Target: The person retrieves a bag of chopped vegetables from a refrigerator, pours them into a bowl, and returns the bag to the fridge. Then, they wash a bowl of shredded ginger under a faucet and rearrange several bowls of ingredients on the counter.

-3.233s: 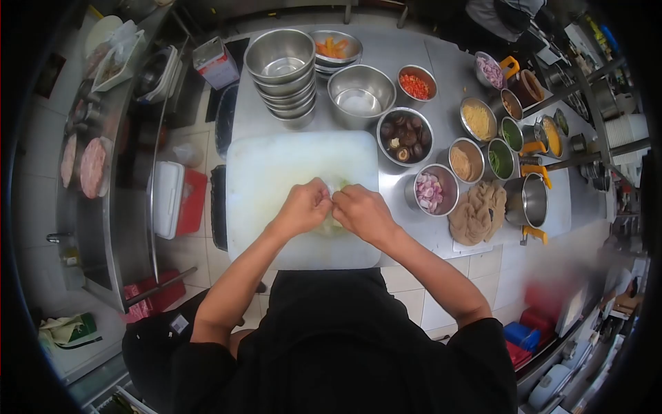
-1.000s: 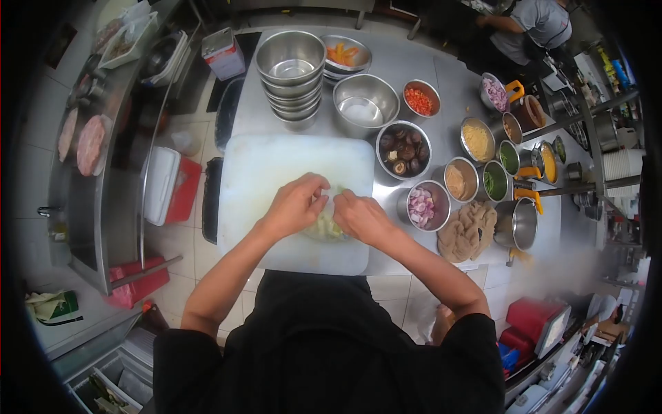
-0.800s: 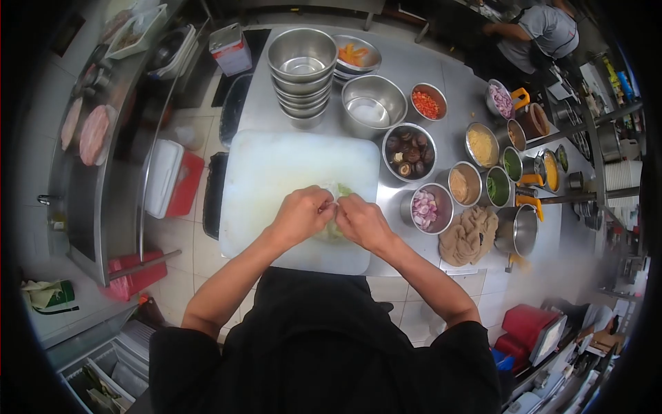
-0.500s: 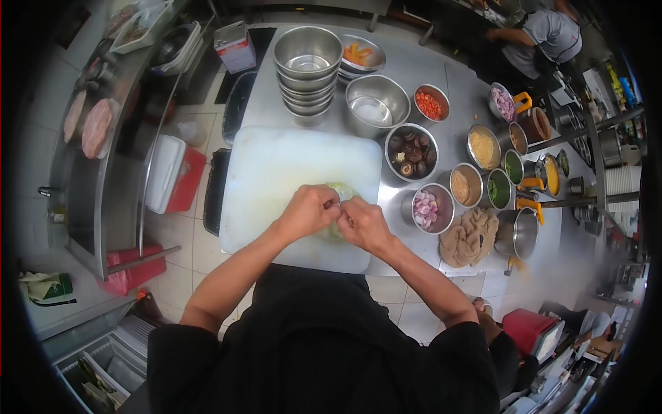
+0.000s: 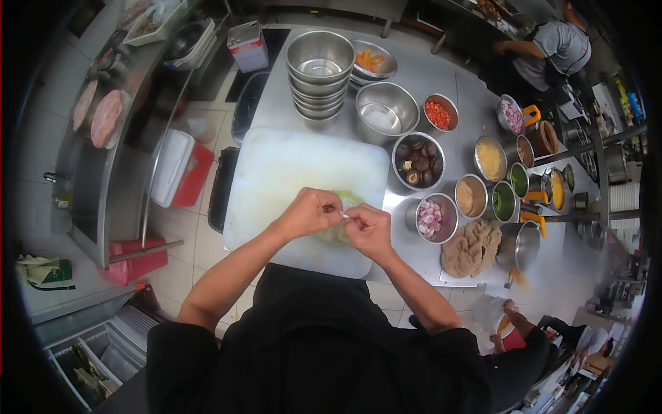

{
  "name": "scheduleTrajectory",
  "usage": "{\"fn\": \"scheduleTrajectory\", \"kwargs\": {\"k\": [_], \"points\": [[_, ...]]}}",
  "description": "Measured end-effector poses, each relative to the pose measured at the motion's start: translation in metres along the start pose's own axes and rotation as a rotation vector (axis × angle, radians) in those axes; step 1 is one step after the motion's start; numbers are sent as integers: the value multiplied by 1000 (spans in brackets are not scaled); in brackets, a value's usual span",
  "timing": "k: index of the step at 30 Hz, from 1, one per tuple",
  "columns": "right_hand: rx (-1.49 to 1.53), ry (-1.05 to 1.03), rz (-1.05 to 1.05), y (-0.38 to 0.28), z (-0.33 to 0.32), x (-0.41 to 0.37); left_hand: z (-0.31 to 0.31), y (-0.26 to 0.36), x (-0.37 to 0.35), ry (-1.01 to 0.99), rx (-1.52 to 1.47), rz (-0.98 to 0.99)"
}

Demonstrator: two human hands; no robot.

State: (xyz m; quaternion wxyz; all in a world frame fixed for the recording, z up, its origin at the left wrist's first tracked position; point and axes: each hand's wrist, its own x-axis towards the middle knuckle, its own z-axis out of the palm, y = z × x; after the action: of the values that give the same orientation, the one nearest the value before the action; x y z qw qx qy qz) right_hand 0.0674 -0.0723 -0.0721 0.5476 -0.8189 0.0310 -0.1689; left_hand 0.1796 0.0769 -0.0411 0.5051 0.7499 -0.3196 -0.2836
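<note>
My left hand (image 5: pixel 318 210) and my right hand (image 5: pixel 367 226) meet over the near right part of a white cutting board (image 5: pixel 276 165). Both are closed, fingertips pinching a small whitish twist between them. It appears to be the gathered top of a clear plastic bag (image 5: pixel 333 234) with something pale green inside, lying on the board beneath my hands. My fingers cover much of the bag, so its contents cannot be told. Right of my right hand stands a steel pot of cut purple onion (image 5: pixel 429 217). A bowl of dark mushrooms (image 5: pixel 418 162) sits beyond it.
Stacked steel bowls (image 5: pixel 321 62) and a steel pot (image 5: pixel 387 110) stand behind the board. Chopped red pepper (image 5: pixel 439 114), a brown cloth (image 5: pixel 471 248) and several ingredient pots are to the right. One co-worker (image 5: pixel 562 48) is at far right; another person's hands (image 5: pixel 507 324) show at lower right.
My hands have drawn slightly apart, baring the whitish twist between the fingertips. The view has shifted a little. At lower right, another person's hands and a red container have come into sight.
</note>
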Motion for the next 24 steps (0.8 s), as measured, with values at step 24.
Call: {"fn": "scheduleTrajectory", "kwargs": {"k": [24], "points": [[23, -310, 383, -19, -13, 1, -7, 15, 2, -228, 285, 101]]}}
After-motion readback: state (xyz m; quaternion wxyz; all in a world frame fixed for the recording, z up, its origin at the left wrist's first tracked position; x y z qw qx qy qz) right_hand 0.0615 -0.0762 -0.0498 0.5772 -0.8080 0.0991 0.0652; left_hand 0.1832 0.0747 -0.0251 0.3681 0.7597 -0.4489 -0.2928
